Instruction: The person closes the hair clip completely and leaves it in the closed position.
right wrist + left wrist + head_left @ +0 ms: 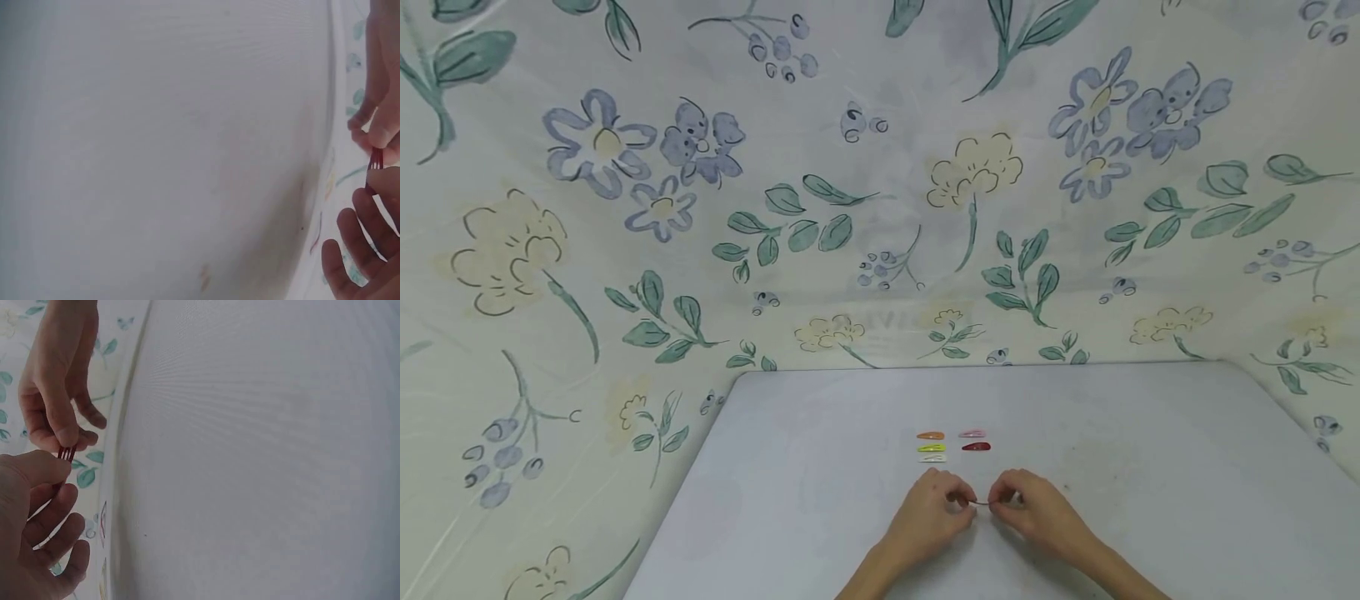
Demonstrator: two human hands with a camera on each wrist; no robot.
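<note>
Both hands meet over the near part of the table, pinching a small dark red snap hair clip (981, 502) between them. My left hand (928, 512) has thumb and forefinger on one end of the clip. Thumb and fingers of my right hand (1037, 510) grip the other end. In the left wrist view the clip (66, 453) shows narrow slits between its metal strips, and its ends are hidden under the fingertips. The right wrist view shows the same clip (375, 160), with the other fingers of the right hand spread below it.
Just beyond the hands lie more hair clips: orange (931, 435), yellow (932, 448) and white (933, 458) in one column, pink (973, 433) and dark red (977, 447) in another. The white table (805, 467) is bordered by floral-printed cloth (880, 217).
</note>
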